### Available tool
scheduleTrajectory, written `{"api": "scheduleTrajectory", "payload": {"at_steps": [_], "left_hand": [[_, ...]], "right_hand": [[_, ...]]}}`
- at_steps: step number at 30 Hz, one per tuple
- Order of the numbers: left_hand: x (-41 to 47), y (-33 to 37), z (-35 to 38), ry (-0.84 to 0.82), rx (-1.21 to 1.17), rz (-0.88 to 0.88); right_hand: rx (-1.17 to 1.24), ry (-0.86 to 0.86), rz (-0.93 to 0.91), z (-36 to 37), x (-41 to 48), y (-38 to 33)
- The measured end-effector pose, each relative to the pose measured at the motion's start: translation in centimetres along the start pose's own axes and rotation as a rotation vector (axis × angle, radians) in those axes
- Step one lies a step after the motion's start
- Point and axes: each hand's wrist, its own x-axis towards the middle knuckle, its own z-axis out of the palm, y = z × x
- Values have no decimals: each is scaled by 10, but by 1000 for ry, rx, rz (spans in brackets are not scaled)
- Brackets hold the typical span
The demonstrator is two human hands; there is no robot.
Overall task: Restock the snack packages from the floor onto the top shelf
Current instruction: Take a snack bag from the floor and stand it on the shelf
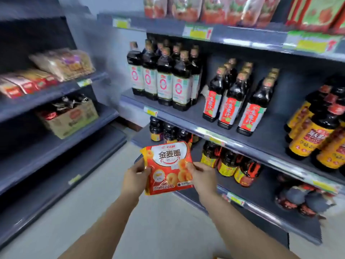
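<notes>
A red and orange snack package [168, 168] with a white label and pictures of ring-shaped snacks is held upright in front of me, above the aisle floor. My left hand [135, 177] grips its left edge and my right hand [202, 176] grips its right edge, fingers curled behind it. The top shelf [242, 35] runs along the upper right, with red and green snack bags [214, 8] standing on it.
Dark sauce bottles [164, 79] fill the right-hand shelves below the top one. On the left unit sit packaged goods [63, 64] and an open cardboard box [69, 116]. A grey floor [93, 212] runs between the two shelf units.
</notes>
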Motion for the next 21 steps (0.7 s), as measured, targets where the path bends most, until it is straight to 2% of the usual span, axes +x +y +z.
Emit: {"api": "scheduleTrajectory", "payload": {"at_steps": [12, 21], "left_hand": [[26, 50, -283, 341, -125, 58], [34, 76, -430, 660, -54, 93]], "right_hand": [[25, -340, -179, 224, -94, -158], [-59, -510, -340, 355, -137, -243]]}}
